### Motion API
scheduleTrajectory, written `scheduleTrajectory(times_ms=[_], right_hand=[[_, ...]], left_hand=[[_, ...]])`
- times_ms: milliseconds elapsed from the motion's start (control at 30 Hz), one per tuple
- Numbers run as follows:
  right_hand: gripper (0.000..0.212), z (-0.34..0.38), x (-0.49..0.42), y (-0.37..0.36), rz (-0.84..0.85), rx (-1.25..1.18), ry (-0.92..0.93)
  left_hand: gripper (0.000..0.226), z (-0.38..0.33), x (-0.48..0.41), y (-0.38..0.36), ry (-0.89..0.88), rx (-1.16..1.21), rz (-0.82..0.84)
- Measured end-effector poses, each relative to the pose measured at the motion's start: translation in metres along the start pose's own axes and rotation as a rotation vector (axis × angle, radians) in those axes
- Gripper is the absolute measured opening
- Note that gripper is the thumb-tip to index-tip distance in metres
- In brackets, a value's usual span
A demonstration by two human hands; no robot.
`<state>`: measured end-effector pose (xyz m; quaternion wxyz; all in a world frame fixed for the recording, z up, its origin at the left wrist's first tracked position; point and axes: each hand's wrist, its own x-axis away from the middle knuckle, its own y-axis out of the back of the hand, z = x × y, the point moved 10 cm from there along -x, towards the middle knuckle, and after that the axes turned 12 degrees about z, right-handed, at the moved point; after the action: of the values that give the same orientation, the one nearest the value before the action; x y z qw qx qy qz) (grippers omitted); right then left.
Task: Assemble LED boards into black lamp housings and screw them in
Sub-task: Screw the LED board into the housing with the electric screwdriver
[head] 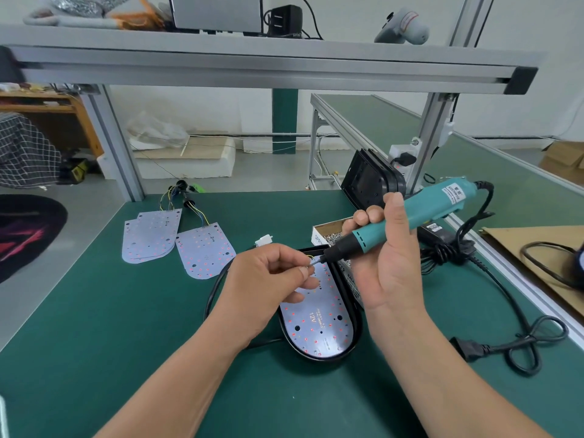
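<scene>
1. The right hand (393,251) grips the teal electric screwdriver (420,210), which is tilted down-left.
2. The left hand (265,279) pinches its bit (314,261) at the tip.
3. An LED board (316,324) lies inside the black lamp housing (356,330), mid-counter (126,343), nearer the right edge.
4. Spare LED boards (177,241) lie toward the far left corner.
</scene>
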<state>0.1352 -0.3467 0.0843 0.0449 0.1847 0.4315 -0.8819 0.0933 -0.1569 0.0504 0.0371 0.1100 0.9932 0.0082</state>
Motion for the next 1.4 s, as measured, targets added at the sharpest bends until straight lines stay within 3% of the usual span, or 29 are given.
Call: scheduleTrajectory(times_ms=[133, 433, 867, 1067, 1233, 1400], right_hand=[[0.021, -0.002, 0.002, 0.009, -0.068, -0.001, 0.002], [0.022, -0.006, 0.002, 0.014, -0.104, -0.030, -0.023], [0.019, -0.001, 0.001, 0.003, 0.006, 0.057, 0.008], [0.008, -0.001, 0.002, -0.009, 0.088, 0.072, 0.013], [0.021, -0.006, 0.002, -0.002, 0.035, 0.009, -0.028], [0.020, -0.006, 0.001, 0.003, -0.010, -0.029, -0.039]], left_hand=[[0.026, 0.000, 0.002, -0.002, -0.035, -0.098, -0.026], [0.032, 0.002, 0.000, -0.005, -0.043, -0.094, -0.002], [0.022, 0.002, 0.000, -0.003, -0.069, -0.104, -0.001], [0.033, 0.003, 0.001, -0.007, -0.064, -0.162, 0.024], [0.033, -0.003, 0.001, -0.010, -0.094, -0.202, 0.056], [0.031, -0.015, 0.006, 0.012, -0.148, -0.124, -0.105]])
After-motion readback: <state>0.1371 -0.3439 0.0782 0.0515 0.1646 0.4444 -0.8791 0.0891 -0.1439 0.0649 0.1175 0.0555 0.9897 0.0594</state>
